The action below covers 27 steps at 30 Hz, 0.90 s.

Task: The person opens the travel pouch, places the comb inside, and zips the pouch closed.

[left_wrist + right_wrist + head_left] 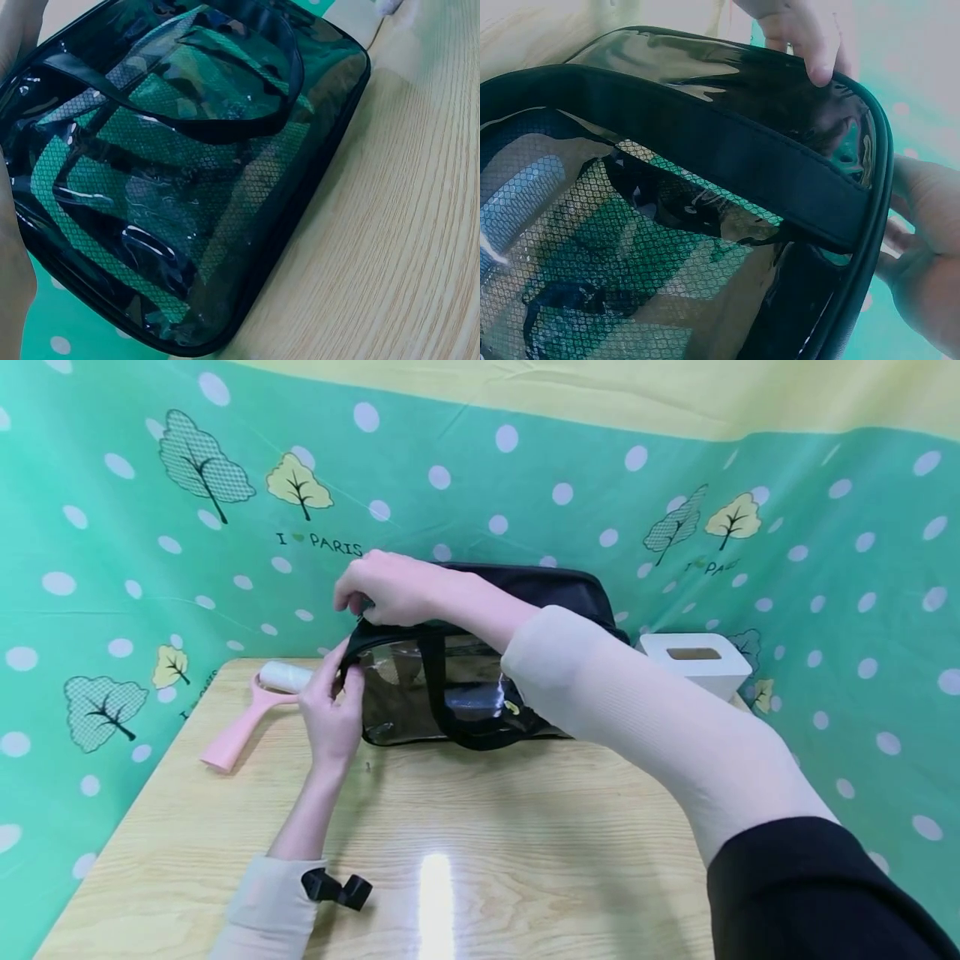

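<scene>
Head view: with the left hand (332, 714) pinching the clear-panelled bag (472, 668), hold its corner (367, 633) taut below the right hand (401, 589), whose grip cannot be determined.

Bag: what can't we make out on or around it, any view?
Head: right part of the bag's front, behind the right sleeve.
Head: what the right hand pinches, if anything, hidden by its own fingers.
Head: right end of the roller, behind the left hand.
Head: part of the white box, behind the sleeve.
Both wrists: part of the bag's rim, cut off by the frame.
All: any bag contents, unclear behind glare.
</scene>
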Available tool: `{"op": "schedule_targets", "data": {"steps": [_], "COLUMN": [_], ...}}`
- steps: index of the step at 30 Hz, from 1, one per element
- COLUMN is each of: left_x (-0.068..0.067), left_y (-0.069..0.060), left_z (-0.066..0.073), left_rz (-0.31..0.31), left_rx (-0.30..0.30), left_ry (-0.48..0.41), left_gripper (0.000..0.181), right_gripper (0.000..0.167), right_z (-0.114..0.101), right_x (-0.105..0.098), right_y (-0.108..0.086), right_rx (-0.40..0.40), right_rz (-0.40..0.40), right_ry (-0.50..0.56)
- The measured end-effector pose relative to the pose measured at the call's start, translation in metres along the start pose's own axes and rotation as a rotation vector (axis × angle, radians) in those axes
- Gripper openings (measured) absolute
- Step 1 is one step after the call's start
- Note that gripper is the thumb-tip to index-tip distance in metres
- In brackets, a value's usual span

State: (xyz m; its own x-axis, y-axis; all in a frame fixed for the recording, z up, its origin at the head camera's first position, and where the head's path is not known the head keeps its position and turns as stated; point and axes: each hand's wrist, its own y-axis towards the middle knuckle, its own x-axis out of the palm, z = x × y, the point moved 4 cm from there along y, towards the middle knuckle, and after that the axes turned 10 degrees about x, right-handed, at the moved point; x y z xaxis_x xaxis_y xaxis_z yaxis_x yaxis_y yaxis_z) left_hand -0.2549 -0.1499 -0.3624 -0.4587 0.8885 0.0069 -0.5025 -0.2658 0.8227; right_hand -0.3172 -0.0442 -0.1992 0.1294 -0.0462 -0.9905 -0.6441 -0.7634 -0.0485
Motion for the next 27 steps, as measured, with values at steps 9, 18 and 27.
{"op": "schedule_targets", "data": {"steps": [9,18,27], "left_x": [-0.0006,-0.0006,-0.0003], "left_y": [0.0004,0.0007,0.002], "left_z": [-0.0042,-0.0028,-0.0009], "left_rz": [-0.016,0.003,0.01], "left_rx": [-0.003,0.006,0.006], "left_ry": [0.009,0.006,0.009], "left_gripper": [0.036,0.034,0.036], "right_gripper": [0.049,0.045,0.023], "right_z": [-0.0058,-0.0076,-0.004], "right_x": [0.0004,-0.0003,-0.003], "right_y": [0.0001,-0.0015,-0.0065], "right_rx": [0.014,-0.034,0.012], "right_rz": [-0.022,0.049,0.135], "right_ry": [-0.03,-0.088,-0.174]}}
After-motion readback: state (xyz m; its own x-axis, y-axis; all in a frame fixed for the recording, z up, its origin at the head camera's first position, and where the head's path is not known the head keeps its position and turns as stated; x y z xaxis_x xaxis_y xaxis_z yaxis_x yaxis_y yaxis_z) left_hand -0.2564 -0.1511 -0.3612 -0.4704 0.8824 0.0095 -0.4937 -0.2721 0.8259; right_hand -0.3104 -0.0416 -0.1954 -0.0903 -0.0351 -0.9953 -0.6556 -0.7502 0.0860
